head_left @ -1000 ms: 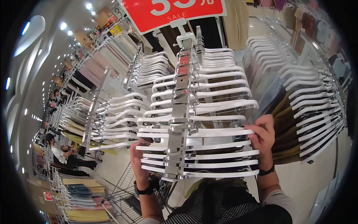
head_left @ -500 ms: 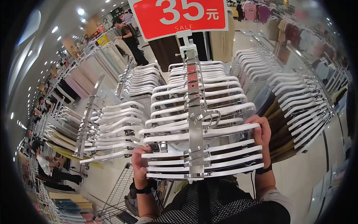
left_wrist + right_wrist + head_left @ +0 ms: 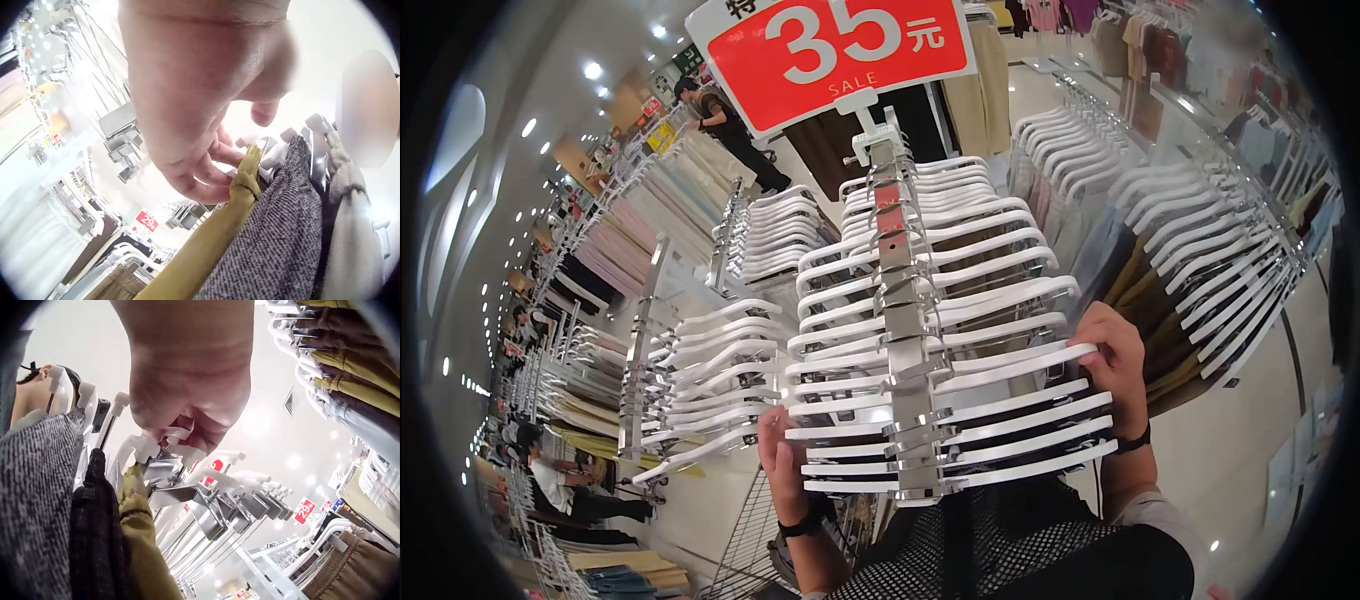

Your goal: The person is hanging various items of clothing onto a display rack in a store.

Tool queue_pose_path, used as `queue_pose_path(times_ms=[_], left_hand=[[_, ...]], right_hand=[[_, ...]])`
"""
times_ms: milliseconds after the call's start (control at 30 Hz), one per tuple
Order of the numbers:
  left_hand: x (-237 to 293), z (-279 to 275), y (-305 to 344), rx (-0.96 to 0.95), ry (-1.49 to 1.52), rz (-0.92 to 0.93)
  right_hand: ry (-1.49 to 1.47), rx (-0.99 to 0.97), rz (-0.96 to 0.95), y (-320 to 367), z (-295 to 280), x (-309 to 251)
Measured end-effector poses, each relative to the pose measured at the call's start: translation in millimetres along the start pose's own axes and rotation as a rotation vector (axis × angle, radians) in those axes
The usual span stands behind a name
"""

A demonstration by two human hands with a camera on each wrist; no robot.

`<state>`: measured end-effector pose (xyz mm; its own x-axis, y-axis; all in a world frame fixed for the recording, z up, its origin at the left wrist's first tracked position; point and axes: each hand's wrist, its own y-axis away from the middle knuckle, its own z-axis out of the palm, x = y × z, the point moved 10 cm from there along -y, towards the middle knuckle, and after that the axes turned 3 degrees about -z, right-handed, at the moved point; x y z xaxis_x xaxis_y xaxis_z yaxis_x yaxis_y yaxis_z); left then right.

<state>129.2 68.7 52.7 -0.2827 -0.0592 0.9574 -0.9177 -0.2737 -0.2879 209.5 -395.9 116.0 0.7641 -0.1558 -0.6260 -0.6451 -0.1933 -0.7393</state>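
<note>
White hangers [image 3: 990,240] line a central metal rail [image 3: 907,355] below a red 35 sale sign [image 3: 830,50]. My right hand [image 3: 1115,360] curls its fingers round the right end of a hanger [image 3: 1025,366]. At the left ends, my left hand [image 3: 783,465] has its fingers at the hanger tips. In the left wrist view that hand [image 3: 200,100] bends its fingers behind a yellow garment [image 3: 206,244], beside a grey textured one [image 3: 269,231]. The right wrist view has my right hand [image 3: 190,375] pinching a hanger end above a yellow garment [image 3: 140,531].
More racks of hangers stand left [image 3: 720,350] and right [image 3: 1200,240], the right one with brown and dark garments. A wire cart [image 3: 745,540] is at lower left. One person [image 3: 725,130] stands beyond the racks; another [image 3: 565,480] is at the left.
The front hangers have spread a little since the first frame, and the hanger at my right hand now slants up to the right. The head view has shifted. Both hands remain at the hanger ends.
</note>
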Motion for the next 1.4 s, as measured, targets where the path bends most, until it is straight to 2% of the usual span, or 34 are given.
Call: queue_pose_path(times_ms=[133, 200, 267, 333, 367, 433, 467, 500, 533, 600, 633, 667, 733, 833, 933, 967, 1067, 1133, 1200, 1267, 1333, 1400], left_hand=[[-3, 4, 13, 0.024, -0.09, -0.023], [4, 24, 14, -0.084, 0.005, 0.024], [4, 26, 20, -0.079, -0.01, 0.023], [-15, 15, 25, 0.001, 0.155, -0.136], [-17, 10, 31, 0.026, 0.046, -0.175], [-19, 4, 37, 0.045, 0.065, -0.176], [-27, -5, 40, 0.058, 0.095, -0.17], [-94, -69, 49, 0.122, 0.239, -0.292], [-80, -58, 51, 0.13, 0.227, -0.297], [-23, -31, 53, 0.12, -0.043, -0.136], [-4, -18, 52, 0.163, -0.084, -0.123], [6, -14, 49, 0.131, -0.082, -0.06], [19, -23, 51, 0.188, -0.344, -0.066], [37, -9, 42, 0.151, -0.274, 0.017], [36, -11, 33, 0.128, -0.125, -0.022], [40, -12, 36, 0.189, -0.301, -0.016], [37, 2, 32, 0.113, -0.151, -0.015], [46, 9, 25, 0.125, -0.224, 0.032], [51, 19, 15, -0.03, -0.272, 0.134], [63, 23, 7, -0.036, -0.23, 0.162], [72, 45, -2, -0.319, -0.407, 0.12], [80, 51, -14, -0.316, -0.437, 0.127]], right_hand=[[-0.048, 0.011, -0.035, -2, 1, -1], [-0.156, -0.006, -0.071, -2, 3, -1], [-0.227, -0.057, -0.072, -8, 7, 2], [-0.176, -0.178, -0.129, -15, 13, -7], [-0.243, -0.203, -0.114, -16, 14, -8], [-0.219, -0.255, -0.115, -13, 11, -7], [-0.182, -0.306, -0.122, -10, 12, -6], [-0.196, -0.307, -0.116, -9, 10, -4], [-0.228, -0.335, -0.131, -7, 12, -4], [-0.276, -0.362, -0.139, -5, 15, -6], [-0.27, -0.338, -0.101, -6, 15, -5], [-0.264, -0.314, -0.062, -4, 16, -2], [-0.24, -0.288, -0.057, 0, 17, 3], [-0.174, -0.178, 0.031, 2, 11, 14], [-0.216, -0.106, 0.033, 1, 5, 17], [-0.172, -0.07, 0.028, -1, 2, 13], [-0.103, -0.016, 0.048, -3, -6, 8], [-0.1, 0.02, 0.018, -2, -6, 4], [-0.183, 0.049, -0.026, 0, -9, 1], [-0.15, 0.029, -0.075, 2, -10, -7], [-0.255, 0.107, 0.07, 4, -13, -1], [-0.248, 0.101, 0.067, 2, -13, -2]])
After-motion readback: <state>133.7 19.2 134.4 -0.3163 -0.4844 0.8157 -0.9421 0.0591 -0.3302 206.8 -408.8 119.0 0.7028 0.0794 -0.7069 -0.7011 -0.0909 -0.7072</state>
